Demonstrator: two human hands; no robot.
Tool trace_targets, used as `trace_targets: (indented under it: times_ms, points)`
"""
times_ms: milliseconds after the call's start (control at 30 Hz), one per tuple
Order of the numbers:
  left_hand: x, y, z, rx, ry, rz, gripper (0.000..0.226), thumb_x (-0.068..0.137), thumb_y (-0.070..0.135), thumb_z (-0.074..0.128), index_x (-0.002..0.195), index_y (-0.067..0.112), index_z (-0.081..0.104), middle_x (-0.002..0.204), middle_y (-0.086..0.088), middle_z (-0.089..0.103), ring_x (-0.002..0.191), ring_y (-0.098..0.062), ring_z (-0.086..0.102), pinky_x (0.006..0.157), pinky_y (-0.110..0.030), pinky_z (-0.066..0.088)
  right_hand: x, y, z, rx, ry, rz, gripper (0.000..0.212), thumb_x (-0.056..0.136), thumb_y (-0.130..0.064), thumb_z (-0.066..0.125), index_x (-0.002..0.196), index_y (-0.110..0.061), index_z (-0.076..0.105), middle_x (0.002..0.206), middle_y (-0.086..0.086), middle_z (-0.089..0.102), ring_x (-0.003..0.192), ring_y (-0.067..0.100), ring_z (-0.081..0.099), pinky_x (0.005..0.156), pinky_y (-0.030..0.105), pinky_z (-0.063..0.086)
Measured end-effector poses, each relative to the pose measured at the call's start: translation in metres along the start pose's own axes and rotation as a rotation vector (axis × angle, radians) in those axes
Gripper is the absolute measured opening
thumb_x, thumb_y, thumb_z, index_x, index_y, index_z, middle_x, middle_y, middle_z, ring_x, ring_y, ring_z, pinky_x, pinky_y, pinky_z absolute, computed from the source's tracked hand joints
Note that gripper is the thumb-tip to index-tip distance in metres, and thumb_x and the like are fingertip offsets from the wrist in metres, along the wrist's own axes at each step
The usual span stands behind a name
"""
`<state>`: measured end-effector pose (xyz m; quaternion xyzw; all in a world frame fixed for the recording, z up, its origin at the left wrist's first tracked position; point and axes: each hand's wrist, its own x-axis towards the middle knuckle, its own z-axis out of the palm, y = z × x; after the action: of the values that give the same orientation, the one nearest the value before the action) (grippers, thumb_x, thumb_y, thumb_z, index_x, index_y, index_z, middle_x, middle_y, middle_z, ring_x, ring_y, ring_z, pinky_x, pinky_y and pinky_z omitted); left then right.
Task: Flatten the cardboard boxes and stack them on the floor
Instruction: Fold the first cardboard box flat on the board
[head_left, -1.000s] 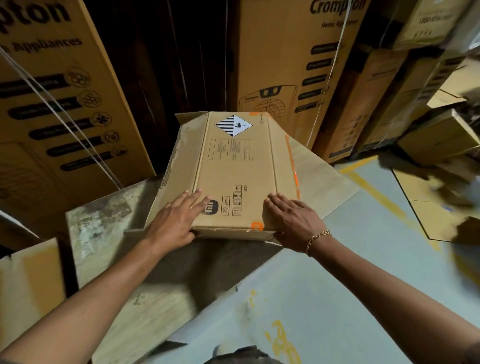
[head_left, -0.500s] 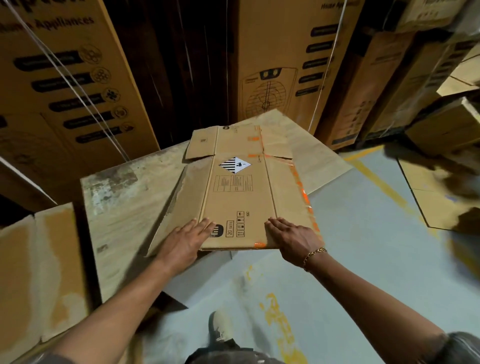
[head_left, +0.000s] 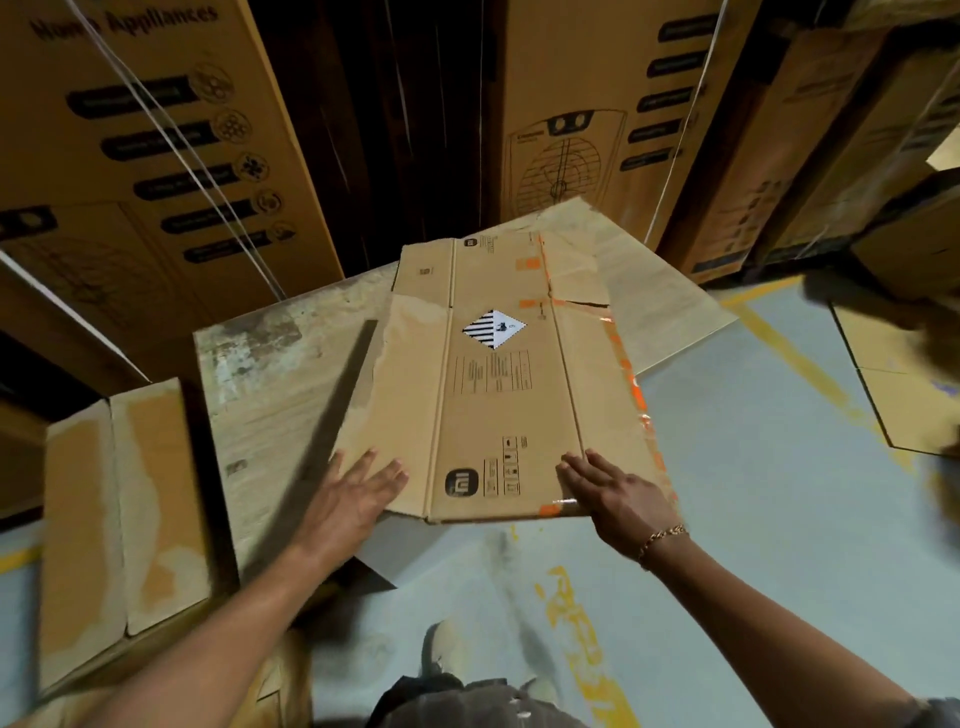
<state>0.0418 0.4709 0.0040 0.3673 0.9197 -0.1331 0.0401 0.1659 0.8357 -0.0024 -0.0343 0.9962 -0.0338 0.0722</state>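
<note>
A flattened brown cardboard box with a striped diamond label and orange tape lies on a large flat cardboard sheet on the floor. Its near edge sticks out past the sheet's edge. My left hand lies flat with straight fingers on the box's near left corner. My right hand, with a bracelet at the wrist, lies on the near right corner, fingers straight on top; what is under that corner is hidden.
Tall printed appliance cartons stand behind and to the left, more cartons at the back right. Another flattened box lies at the left. Flat cardboard lies on the grey floor with a yellow line at right. My shoe is below.
The box has come down from a raised, tilted hold to lie flat on the sheet, its far flaps spread out. Both hands stayed on its near corners.
</note>
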Motion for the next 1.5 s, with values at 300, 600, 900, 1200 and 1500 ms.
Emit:
trace_targets:
  times_ms: [300,600,900,1200,1500]
  points:
    - [0.018,-0.005,0.045,-0.563,-0.468,-0.434,0.083,0.089,0.042,0.060,0.157,0.028,0.015,0.165,-0.003,0.008,0.149,-0.028,0.012,0.119,-0.044,0.019,0.018,0.006,0.056,0.460,-0.197,0.552,0.066,0.089,-0.039,0.060,0.148,-0.025,0.036,0.160,0.000,0.022,0.141,0.026,0.031,0.107,0.043,0.039]
    - [0.065,-0.034,0.059,-1.405,-0.359,-1.026,0.066,0.072,0.054,0.078,0.123,0.017,0.058,0.112,-0.003,0.068,0.102,-0.029,0.066,0.081,-0.032,0.052,0.038,0.060,0.102,1.115,-0.125,1.222,0.069,0.078,-0.066,0.064,0.107,-0.004,0.053,0.109,0.022,0.062,0.098,0.036,0.059,0.083,0.043,0.048]
    - [0.095,-0.053,0.056,-1.568,-0.124,-1.182,0.045,0.081,0.047,0.074,0.110,0.013,0.069,0.100,-0.014,0.073,0.089,-0.035,0.070,0.084,-0.048,0.057,0.041,0.075,0.062,1.237,-0.028,1.194,0.047,0.087,-0.054,0.063,0.100,-0.009,0.062,0.098,0.015,0.065,0.088,0.032,0.061,0.087,0.050,0.053]
    - [0.120,0.023,-0.013,-1.249,0.282,-0.980,0.047,0.088,0.049,0.066,0.114,0.010,0.069,0.111,-0.014,0.071,0.104,-0.034,0.064,0.089,-0.041,0.048,0.000,0.107,0.021,0.650,0.350,1.133,0.049,0.088,-0.066,0.048,0.076,-0.019,0.041,0.073,0.006,0.056,0.068,0.031,0.053,0.057,0.037,0.045]
    - [0.208,0.203,-0.091,-1.384,0.325,-0.749,0.045,0.082,0.057,0.062,0.090,0.013,0.067,0.094,-0.008,0.072,0.090,-0.030,0.065,0.076,-0.037,0.046,-0.140,0.271,-0.012,0.659,0.568,1.280,0.055,0.086,-0.063,0.054,0.070,-0.014,0.037,0.066,0.012,0.054,0.065,0.036,0.050,0.058,0.041,0.043]
